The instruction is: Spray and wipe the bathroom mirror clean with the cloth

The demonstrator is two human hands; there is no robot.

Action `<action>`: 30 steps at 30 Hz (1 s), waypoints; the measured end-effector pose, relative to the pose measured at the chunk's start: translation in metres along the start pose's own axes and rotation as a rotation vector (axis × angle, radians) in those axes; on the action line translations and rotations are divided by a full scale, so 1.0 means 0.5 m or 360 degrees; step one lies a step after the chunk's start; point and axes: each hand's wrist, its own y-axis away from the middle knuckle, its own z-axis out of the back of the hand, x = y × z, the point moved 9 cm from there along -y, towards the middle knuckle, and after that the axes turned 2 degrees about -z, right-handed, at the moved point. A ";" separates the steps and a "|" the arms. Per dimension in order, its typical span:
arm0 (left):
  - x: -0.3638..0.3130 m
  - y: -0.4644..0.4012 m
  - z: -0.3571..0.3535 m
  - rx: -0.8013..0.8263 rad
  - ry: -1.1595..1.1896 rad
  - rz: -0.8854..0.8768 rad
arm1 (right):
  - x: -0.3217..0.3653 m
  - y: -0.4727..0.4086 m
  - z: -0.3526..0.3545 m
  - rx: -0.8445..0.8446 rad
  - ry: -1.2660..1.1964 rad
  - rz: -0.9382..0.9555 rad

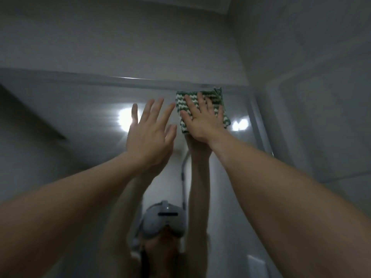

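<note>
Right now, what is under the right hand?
The green-and-white cloth, pressed flat by the right hand against the mirror near its top edge. The glass beneath the cloth is covered, so its state cannot be seen.

No text, label, brand, number or sign could be read anywhere in the head view.

One cloth (pixel 202 109), one mirror (pixel 80 117) — two hands — left hand (pixel 149 135), right hand (pixel 202 121)
</note>
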 end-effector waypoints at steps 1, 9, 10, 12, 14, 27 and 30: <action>-0.001 -0.019 -0.004 0.0013 -0.0004 -0.0021 | -0.005 -0.017 0.006 0.0006 -0.0009 -0.0030; 0.134 0.025 0.012 0.0069 -0.0039 0.0160 | 0.018 -0.013 -0.001 0.0004 -0.0016 -0.0133; 0.157 0.046 0.019 0.0070 -0.0049 0.0188 | 0.038 -0.001 -0.007 0.0000 -0.0020 -0.0117; 0.206 0.090 0.036 0.0106 -0.0064 0.0266 | 0.107 0.033 -0.025 -0.0004 -0.0003 -0.0016; 0.257 0.136 0.060 0.0141 -0.0072 0.0361 | 0.199 0.076 -0.050 -0.0005 -0.0001 0.0134; 0.625 0.355 0.285 0.0189 -0.0226 0.0564 | 0.669 0.261 -0.186 0.0150 0.0006 0.0485; 0.713 0.399 0.318 0.0243 -0.0242 0.0540 | 0.761 0.270 -0.206 0.0126 -0.0025 0.0453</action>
